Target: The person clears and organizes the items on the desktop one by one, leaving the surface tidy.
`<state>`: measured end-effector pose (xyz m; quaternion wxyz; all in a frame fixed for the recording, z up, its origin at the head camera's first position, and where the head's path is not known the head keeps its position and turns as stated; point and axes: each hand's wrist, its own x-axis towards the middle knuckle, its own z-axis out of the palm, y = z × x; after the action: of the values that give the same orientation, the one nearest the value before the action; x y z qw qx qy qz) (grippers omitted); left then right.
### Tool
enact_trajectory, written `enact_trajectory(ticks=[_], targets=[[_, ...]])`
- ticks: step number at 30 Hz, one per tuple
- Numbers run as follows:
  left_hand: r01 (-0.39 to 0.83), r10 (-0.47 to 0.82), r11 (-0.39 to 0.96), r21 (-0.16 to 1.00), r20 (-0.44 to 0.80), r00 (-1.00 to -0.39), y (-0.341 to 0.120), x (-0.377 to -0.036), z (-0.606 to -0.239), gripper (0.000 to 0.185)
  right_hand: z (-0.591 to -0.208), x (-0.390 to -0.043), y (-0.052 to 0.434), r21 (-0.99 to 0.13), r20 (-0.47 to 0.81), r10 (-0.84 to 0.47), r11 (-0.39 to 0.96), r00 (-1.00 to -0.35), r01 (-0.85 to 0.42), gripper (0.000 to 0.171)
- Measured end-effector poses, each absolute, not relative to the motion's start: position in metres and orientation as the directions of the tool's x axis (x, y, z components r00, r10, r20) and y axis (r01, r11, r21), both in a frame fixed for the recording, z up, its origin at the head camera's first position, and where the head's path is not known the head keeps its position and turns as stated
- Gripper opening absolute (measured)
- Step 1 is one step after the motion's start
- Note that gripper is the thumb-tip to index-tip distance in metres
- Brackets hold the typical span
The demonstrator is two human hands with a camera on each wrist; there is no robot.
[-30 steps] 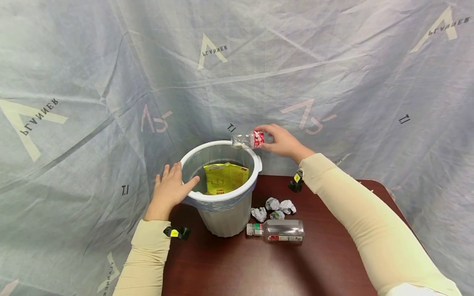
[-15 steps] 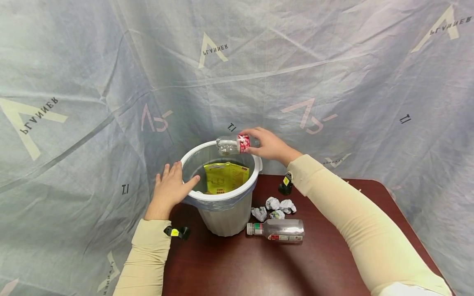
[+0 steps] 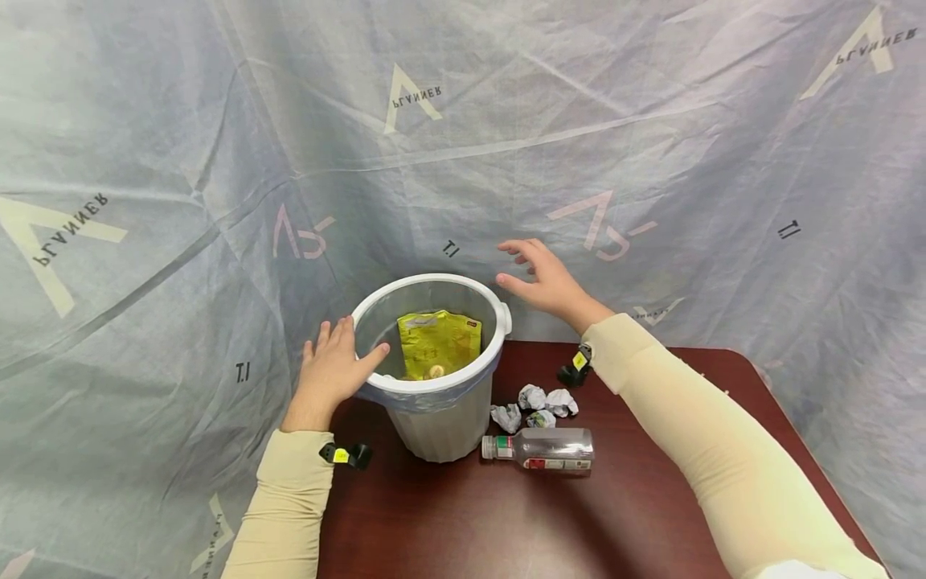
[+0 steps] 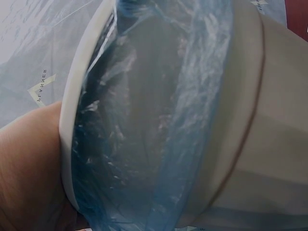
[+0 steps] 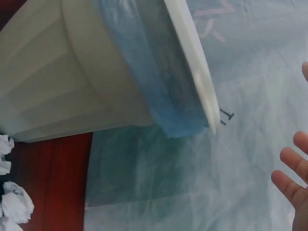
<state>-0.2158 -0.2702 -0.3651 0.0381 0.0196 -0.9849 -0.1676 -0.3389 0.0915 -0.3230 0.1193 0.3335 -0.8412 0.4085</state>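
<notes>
A grey trash can (image 3: 441, 430) with a white rim and a blue plastic liner (image 4: 192, 120) stands upright on the table. My left hand (image 3: 333, 370) rests on its left rim, fingers spread and thumb reaching over the edge. Inside lies a yellow packet (image 3: 437, 342), with a small round pale thing (image 3: 436, 371) in front of it. Above and right of the can, my right hand (image 3: 546, 281) is in the air with nothing in it, its fingers loosely bent and apart. The right wrist view shows its fingertips (image 5: 284, 185) away from the rim.
A clear bottle (image 3: 553, 449) lies on its side on the dark red table (image 3: 463, 523), right of the can. Behind it are several crumpled paper balls (image 3: 531, 398). A grey printed sheet (image 3: 615, 161) hangs behind and at the sides.
My right hand moved left over the can with a red-labelled plastic bottle, released it there, and drew back right. The yellow packet inside has shifted. My left hand stayed on the rim.
</notes>
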Motion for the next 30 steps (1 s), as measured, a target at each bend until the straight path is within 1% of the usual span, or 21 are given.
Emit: enact_trajectory(ticks=[6, 16, 18, 23, 25, 30], targets=[[-0.019, -0.045, 0.943, 0.331, 0.071, -0.996, -0.270, -0.216, -0.365, 0.105, -0.349, -0.331, 0.119, -0.661, 0.523, -0.364, 0.398, -0.771, -0.636, 0.052], [-0.025, -0.051, 0.944, 0.329, 0.072, -0.996, -0.269, -0.217, -0.364, 0.104, -0.420, -0.314, 0.163, -0.750, 0.507, -0.263, 0.334, -0.821, -0.570, 0.050], [-0.024, -0.050, 0.944, 0.330, 0.070, -0.996, -0.269, -0.217, -0.365, 0.105, -0.435, -0.307, 0.170, -0.779, 0.489, -0.240, 0.313, -0.838, -0.544, 0.049], [-0.018, -0.045, 0.940, 0.340, 0.071, -0.996, -0.269, -0.216, -0.365, 0.105, -0.455, -0.277, 0.181, -0.830, 0.428, -0.219, 0.288, -0.877, -0.477, 0.047], [-0.017, -0.044, 0.940, 0.341, 0.073, -0.996, -0.269, -0.216, -0.365, 0.105, -0.465, -0.267, 0.184, -0.832, 0.429, -0.214, 0.284, -0.877, -0.477, 0.046], [-0.016, -0.046, 0.938, 0.347, 0.076, -0.996, -0.270, -0.218, -0.368, 0.105, -0.523, -0.268, 0.196, -0.850, 0.451, -0.172, 0.217, -0.876, -0.481, 0.045]])
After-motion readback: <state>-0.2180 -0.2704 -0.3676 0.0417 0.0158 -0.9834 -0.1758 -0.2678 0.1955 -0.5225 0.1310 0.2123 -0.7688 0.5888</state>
